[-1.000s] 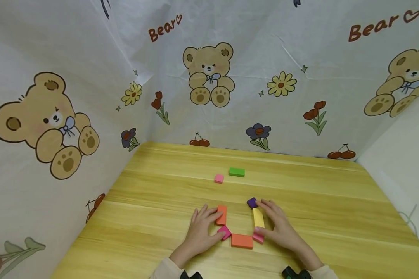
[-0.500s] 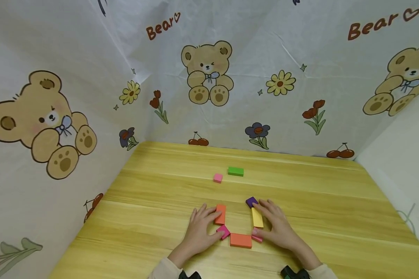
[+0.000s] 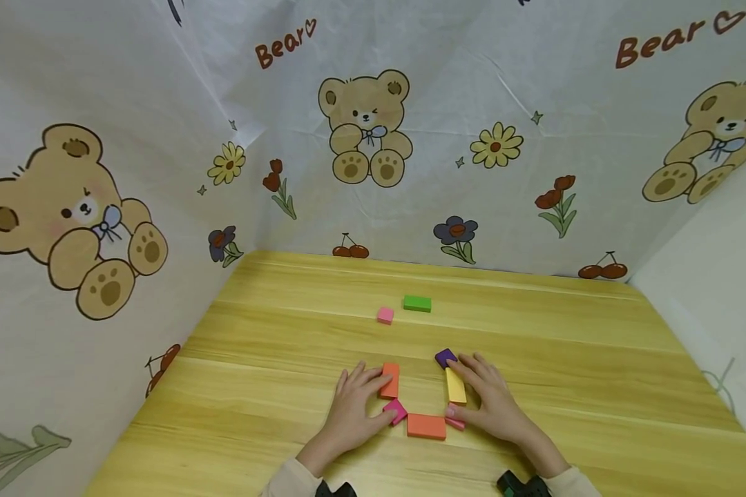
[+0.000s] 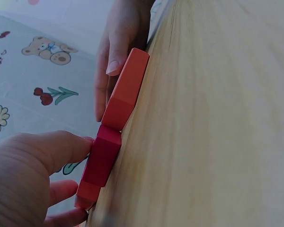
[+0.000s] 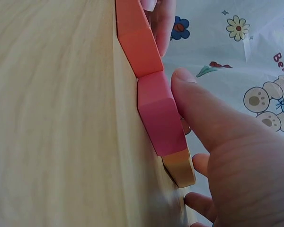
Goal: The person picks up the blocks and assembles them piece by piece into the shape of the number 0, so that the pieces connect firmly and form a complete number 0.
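Observation:
Flat toy blocks form a U on the table. My left hand (image 3: 353,411) has its thumb on the turned magenta block (image 3: 398,407), its fingertips on the orange block (image 3: 391,373) beyond. Across from it, my right hand (image 3: 496,406) rests its thumb on the pink block (image 3: 456,424); its index fingertip is where the yellow block (image 3: 455,388) meets the purple block (image 3: 445,357). A second orange block (image 3: 426,426) closes the near side. In the left wrist view the magenta block (image 4: 104,156) adjoins it; in the right wrist view the pink block (image 5: 162,116) does.
Farther back lie a green block (image 3: 417,304) and a light pink cube (image 3: 385,316). A bear-print cloth (image 3: 373,214) rises along the back and left edges of the wooden table (image 3: 286,324). Dark wrist devices (image 3: 523,484) sit by both sleeves.
My right thumb has slid a little farther over the pink block, and the right index fingertip has shifted left onto the yellow block's far end. The left hand keeps its place; the head view drifts slightly.

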Tool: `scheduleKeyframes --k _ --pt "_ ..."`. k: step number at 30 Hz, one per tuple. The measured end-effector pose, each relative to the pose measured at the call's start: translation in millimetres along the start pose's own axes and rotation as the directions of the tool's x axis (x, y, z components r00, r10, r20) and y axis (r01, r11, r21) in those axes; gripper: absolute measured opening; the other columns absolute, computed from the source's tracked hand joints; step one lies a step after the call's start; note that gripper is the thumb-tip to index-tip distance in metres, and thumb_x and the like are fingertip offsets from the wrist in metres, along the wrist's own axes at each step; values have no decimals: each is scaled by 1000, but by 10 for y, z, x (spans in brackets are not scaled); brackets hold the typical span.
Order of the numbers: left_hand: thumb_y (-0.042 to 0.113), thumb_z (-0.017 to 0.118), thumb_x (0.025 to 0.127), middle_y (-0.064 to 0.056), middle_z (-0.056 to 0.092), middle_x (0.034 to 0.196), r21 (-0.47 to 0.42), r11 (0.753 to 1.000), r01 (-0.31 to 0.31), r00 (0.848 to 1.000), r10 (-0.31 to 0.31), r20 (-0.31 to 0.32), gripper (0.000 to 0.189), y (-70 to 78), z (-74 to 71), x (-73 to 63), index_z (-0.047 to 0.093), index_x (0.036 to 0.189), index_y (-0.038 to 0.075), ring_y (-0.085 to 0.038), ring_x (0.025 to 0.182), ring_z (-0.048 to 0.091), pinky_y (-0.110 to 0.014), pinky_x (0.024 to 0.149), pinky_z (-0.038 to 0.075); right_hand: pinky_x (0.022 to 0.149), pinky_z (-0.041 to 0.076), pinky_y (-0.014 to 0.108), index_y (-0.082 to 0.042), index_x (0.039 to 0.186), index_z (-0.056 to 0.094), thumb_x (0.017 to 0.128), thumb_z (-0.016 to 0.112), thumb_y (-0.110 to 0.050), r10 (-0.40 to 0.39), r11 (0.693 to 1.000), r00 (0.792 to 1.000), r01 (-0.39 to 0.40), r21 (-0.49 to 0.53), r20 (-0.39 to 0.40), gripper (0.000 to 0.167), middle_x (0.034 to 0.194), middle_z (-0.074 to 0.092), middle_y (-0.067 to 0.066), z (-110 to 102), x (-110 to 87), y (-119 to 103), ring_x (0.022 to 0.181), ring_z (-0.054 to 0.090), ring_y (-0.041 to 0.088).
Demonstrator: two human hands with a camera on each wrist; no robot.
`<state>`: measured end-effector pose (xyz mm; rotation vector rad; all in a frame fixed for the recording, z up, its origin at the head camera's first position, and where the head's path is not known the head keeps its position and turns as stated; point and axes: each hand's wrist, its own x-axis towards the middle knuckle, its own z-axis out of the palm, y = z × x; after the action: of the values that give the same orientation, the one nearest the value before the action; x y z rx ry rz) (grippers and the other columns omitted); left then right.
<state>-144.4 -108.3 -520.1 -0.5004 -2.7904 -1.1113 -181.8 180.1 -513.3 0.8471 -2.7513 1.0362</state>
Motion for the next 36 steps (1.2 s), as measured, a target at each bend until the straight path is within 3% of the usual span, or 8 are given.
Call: scheduleKeyframes --k 9,12,16,19,23,29,36 --pt "36 72 84 -11 55 139 -16 1000 -20 1000 20 -22 54 2 -27 7 62 131 11 -45 141 33 -70 112 14 101 14 78 -10 145 47 78 79 -38 -4 1000 1000 4 -8 2 79 147 42 25 13 16 13 138 22 56" --pt "36 72 84 -11 58 136 -54 999 -2 999 0 -35 55 1 -71 37 62 131 10 -44 137 38 -69 112 17 101 15 78 -10 145 47 79 79 -39 0 1000 1000 0 -11 6 79 148 41 25 18 28 13 139 22 56" --pt "32 71 86 -14 58 133 -170 984 62 996 -72 -54 56 -4 -180 142 58 135 7 -39 129 49 -64 108 31 101 15 78 -10 145 48 79 79 -40 6 1000 1000 -6 -17 4 79 148 42 24 16 32 7 139 22 55" --pt "29 71 88 -16 57 133 -222 970 103 991 -120 -66 56 -32 -283 303 55 137 5 -37 123 53 -60 102 40 102 15 78 -9 144 48 78 79 -39 5 1000 1000 -5 -19 3 79 147 42 25 9 22 3 138 23 56" --pt "25 72 87 -17 54 137 -245 958 151 983 -171 -61 55 -110 -410 626 56 136 6 -38 126 51 -57 103 42 102 14 77 -9 144 49 78 79 -38 3 1000 1000 -3 -19 -2 78 147 42 26 0 9 -1 138 23 56" --pt "18 74 86 -14 51 140 -305 926 224 973 -231 13 55 -262 -469 1105 56 137 9 -37 129 47 -52 102 45 102 14 77 -9 144 48 78 79 -39 6 1000 1000 -6 -22 1 79 147 42 26 7 5 0 138 23 56" --pt "17 75 86 -15 43 148 -230 947 224 974 -208 92 57 -413 -376 1435 55 139 9 -37 132 44 -49 108 41 102 14 77 -10 145 48 79 79 -40 12 1000 1000 -12 -15 3 79 147 42 26 9 -1 8 139 23 56"
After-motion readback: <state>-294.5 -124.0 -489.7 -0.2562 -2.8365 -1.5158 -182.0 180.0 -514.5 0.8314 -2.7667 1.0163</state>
